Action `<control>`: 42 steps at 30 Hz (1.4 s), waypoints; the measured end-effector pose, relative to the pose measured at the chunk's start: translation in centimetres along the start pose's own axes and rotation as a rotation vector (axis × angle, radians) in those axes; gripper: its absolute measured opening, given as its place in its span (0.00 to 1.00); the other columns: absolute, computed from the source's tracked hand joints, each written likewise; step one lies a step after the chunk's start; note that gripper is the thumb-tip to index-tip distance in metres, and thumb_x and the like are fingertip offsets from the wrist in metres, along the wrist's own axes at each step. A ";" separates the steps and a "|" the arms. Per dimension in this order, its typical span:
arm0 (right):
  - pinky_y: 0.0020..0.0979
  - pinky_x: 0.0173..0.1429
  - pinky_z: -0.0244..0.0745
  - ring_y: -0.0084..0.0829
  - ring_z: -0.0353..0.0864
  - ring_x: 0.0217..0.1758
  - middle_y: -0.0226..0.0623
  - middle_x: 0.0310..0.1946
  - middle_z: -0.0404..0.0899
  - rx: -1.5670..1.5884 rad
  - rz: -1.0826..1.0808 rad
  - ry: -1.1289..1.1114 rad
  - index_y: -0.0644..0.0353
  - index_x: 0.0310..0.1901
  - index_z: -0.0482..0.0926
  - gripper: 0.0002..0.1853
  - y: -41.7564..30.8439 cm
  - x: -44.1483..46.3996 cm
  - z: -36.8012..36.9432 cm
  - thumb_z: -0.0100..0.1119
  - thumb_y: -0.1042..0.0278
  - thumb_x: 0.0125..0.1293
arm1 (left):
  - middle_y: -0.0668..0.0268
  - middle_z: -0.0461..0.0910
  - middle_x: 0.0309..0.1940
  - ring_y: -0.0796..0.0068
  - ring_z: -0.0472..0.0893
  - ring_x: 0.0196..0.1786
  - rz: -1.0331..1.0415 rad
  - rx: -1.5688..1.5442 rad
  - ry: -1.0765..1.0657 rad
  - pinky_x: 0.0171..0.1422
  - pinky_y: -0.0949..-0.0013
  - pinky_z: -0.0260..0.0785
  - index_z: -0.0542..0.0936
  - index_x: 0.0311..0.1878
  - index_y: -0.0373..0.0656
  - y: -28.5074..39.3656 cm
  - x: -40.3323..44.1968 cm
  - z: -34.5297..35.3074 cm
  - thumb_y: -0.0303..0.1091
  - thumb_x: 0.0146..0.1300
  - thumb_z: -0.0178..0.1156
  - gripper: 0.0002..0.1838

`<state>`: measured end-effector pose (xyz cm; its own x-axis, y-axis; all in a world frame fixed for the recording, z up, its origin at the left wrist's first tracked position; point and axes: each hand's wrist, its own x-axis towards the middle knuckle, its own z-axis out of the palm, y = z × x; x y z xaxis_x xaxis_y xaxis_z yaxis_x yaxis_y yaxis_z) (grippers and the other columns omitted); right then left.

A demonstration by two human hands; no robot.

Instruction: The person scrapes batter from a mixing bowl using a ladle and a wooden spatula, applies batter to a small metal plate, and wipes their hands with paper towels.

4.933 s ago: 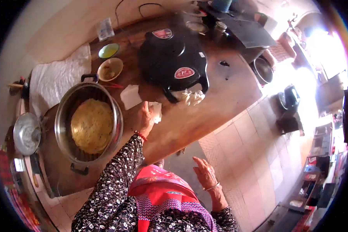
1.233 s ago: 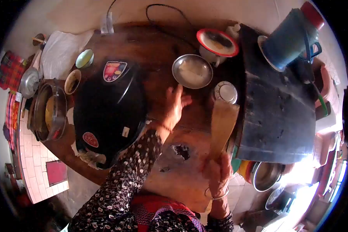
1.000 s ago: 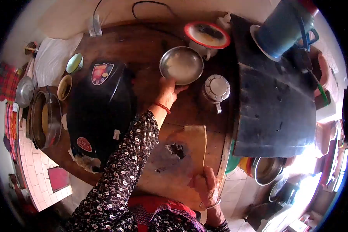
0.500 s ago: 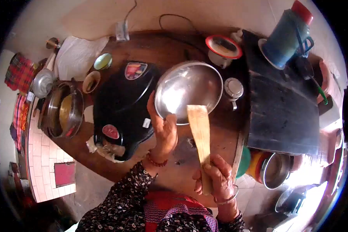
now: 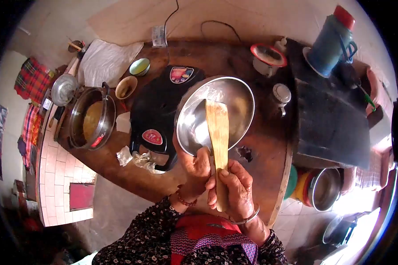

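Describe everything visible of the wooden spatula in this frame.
The wooden spatula is pale yellow-brown, apparently one flat piece with faint lengthwise grain. Its blade is broadest at the slightly slanted end and narrows into a straight handle. The right hand grips the handle, thumb lying on it, with the butt showing below the fingers. The blade points away from the wearer and overlaps the metal bowl in view; whether they touch cannot be told.
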<state>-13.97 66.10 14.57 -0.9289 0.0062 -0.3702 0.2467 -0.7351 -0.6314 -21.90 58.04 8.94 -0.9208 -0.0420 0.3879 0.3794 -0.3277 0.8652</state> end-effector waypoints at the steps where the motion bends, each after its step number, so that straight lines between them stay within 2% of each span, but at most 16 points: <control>1: 0.27 0.15 0.72 0.30 0.75 0.14 0.43 0.24 0.77 0.004 0.000 0.002 0.66 0.46 0.66 0.10 0.1 -0.1 0.2 0.42 0.70 0.68 | 0.54 0.57 0.62 0.64 0.62 0.62 0.008 -0.013 -0.019 0.66 0.65 0.56 0.47 0.68 0.39 -0.3 -0.5 -0.9 0.16 0.56 0.42 0.35; 2: 0.26 0.15 0.72 0.30 0.75 0.14 0.43 0.23 0.77 0.010 0.007 -0.001 0.66 0.46 0.66 0.10 0.2 -0.3 0.3 0.42 0.70 0.68 | 0.54 0.57 0.62 0.64 0.62 0.62 0.017 -0.027 -0.039 0.66 0.65 0.56 0.46 0.68 0.39 -0.7 -1.1 -1.8 0.17 0.56 0.42 0.35; 3: 0.26 0.15 0.71 0.30 0.75 0.14 0.43 0.23 0.77 0.016 0.013 -0.006 0.67 0.46 0.67 0.10 0.3 -0.3 0.5 0.42 0.71 0.68 | 0.54 0.57 0.62 0.65 0.62 0.62 0.063 0.511 -0.163 0.66 0.65 0.56 0.45 0.68 0.40 -2.0 -2.3 -4.1 0.18 0.56 0.43 0.36; 5: 0.26 0.15 0.71 0.30 0.74 0.14 0.43 0.23 0.77 0.031 -0.007 -0.028 0.67 0.46 0.68 0.10 0.6 -0.3 0.6 0.42 0.71 0.68 | 0.54 0.57 0.62 0.65 0.62 0.62 0.114 1.054 -0.283 0.65 0.65 0.57 0.45 0.68 0.41 -1.7 -2.6 -5.0 0.19 0.56 0.45 0.36; 8: 0.26 0.15 0.71 0.30 0.74 0.13 0.43 0.23 0.76 0.052 -0.019 -0.061 0.67 0.46 0.68 0.10 1.0 -0.2 0.9 0.42 0.72 0.67 | 0.54 0.58 0.61 0.65 0.64 0.60 0.028 0.654 -0.195 0.64 0.65 0.58 0.46 0.68 0.41 0.5 -2.0 -4.1 0.20 0.56 0.46 0.36; 11: 0.26 0.14 0.71 0.30 0.73 0.12 0.44 0.23 0.76 0.084 -0.026 -0.103 0.68 0.46 0.69 0.10 1.1 0.2 1.5 0.42 0.73 0.67 | 0.55 0.59 0.60 0.65 0.65 0.58 0.103 0.720 -0.201 0.63 0.65 0.60 0.48 0.67 0.39 0.7 -1.5 -4.4 0.20 0.53 0.46 0.36; 13: 0.26 0.14 0.71 0.30 0.73 0.12 0.44 0.23 0.76 0.109 -0.038 -0.131 0.68 0.45 0.69 0.10 1.0 0.5 2.0 0.42 0.73 0.67 | 0.56 0.62 0.58 0.66 0.66 0.58 -0.087 0.122 0.026 0.62 0.66 0.61 0.51 0.66 0.37 2.5 -0.1 -2.9 0.20 0.51 0.46 0.36; 15: 0.26 0.14 0.71 0.30 0.73 0.12 0.45 0.23 0.76 0.094 -0.041 -0.149 0.69 0.45 0.69 0.10 0.7 0.5 2.6 0.42 0.73 0.67 | 0.57 0.62 0.58 0.67 0.66 0.58 0.072 0.332 -0.059 0.62 0.67 0.60 0.51 0.66 0.37 2.7 0.3 -3.9 0.19 0.51 0.46 0.36; 18: 0.26 0.14 0.70 0.30 0.73 0.12 0.46 0.23 0.76 -0.005 -0.010 -0.141 0.69 0.45 0.69 0.10 1.7 0.1 1.9 0.43 0.73 0.66 | 0.58 0.63 0.58 0.67 0.66 0.58 0.021 0.494 -0.092 0.63 0.67 0.60 0.53 0.66 0.37 2.0 0.3 -5.3 0.18 0.50 0.45 0.35; 19: 0.26 0.15 0.71 0.30 0.73 0.13 0.46 0.23 0.76 -0.028 0.007 -0.105 0.68 0.42 0.68 0.08 1.8 -0.1 2.2 0.44 0.73 0.66 | 0.57 0.63 0.58 0.67 0.66 0.58 -0.061 0.324 -0.041 0.63 0.67 0.59 0.53 0.66 0.36 1.7 0.4 -5.5 0.18 0.50 0.44 0.35; 22: 0.25 0.19 0.70 0.27 0.74 0.18 0.40 0.25 0.76 -0.035 0.018 -0.150 0.67 0.43 0.68 0.07 2.8 0.3 1.8 0.42 0.72 0.68 | 0.56 0.62 0.60 0.67 0.65 0.60 0.276 0.652 -0.218 0.64 0.67 0.58 0.51 0.66 0.34 0.8 0.6 -7.6 0.19 0.52 0.44 0.35; 23: 0.25 0.19 0.70 0.27 0.74 0.18 0.40 0.25 0.76 -0.037 0.020 -0.152 0.67 0.43 0.68 0.07 3.1 0.7 2.1 0.42 0.72 0.68 | 0.56 0.60 0.61 0.66 0.64 0.61 0.040 0.396 -0.105 0.65 0.66 0.58 0.49 0.67 0.34 1.2 0.4 -7.1 0.20 0.54 0.44 0.35; 26: 0.25 0.15 0.70 0.29 0.73 0.13 0.45 0.23 0.75 -0.069 -0.020 -0.077 0.67 0.37 0.67 0.06 3.4 1.9 3.4 0.41 0.73 0.66 | 0.53 0.56 0.64 0.65 0.61 0.64 -0.208 0.143 -0.004 0.67 0.65 0.55 0.44 0.69 0.35 2.5 1.3 -6.1 0.23 0.57 0.45 0.36; 36: 0.25 0.14 0.68 0.32 0.74 0.14 0.44 0.23 0.75 -0.103 -0.059 -0.110 0.66 0.38 0.66 0.05 4.6 3.9 5.2 0.42 0.74 0.66 | 0.55 0.61 0.59 0.67 0.63 0.59 0.008 0.557 -0.039 0.66 0.65 0.54 0.51 0.66 0.31 1.8 3.1 -10.4 0.28 0.59 0.46 0.32; 39: 0.26 0.18 0.69 0.27 0.74 0.17 0.42 0.25 0.76 -0.128 -0.066 -0.074 0.66 0.41 0.67 0.06 6.0 3.9 5.5 0.43 0.73 0.68 | 0.55 0.61 0.60 0.66 0.63 0.60 -0.180 0.280 0.134 0.66 0.65 0.54 0.52 0.66 0.32 2.9 3.8 -9.7 0.26 0.57 0.44 0.32; 42: 0.25 0.16 0.69 0.31 0.73 0.14 0.44 0.22 0.75 -0.073 -0.025 -0.027 0.67 0.38 0.66 0.05 6.4 4.5 7.5 0.42 0.74 0.66 | 0.54 0.61 0.59 0.65 0.63 0.60 -0.116 0.346 0.135 0.66 0.65 0.54 0.52 0.65 0.32 2.6 4.3 -10.5 0.23 0.55 0.43 0.32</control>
<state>-18.68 56.40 13.96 -0.9420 0.0053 -0.3356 0.2417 -0.6832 -0.6890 -25.85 47.10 9.49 -0.9543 -0.1544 0.2557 0.2589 -0.0006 0.9659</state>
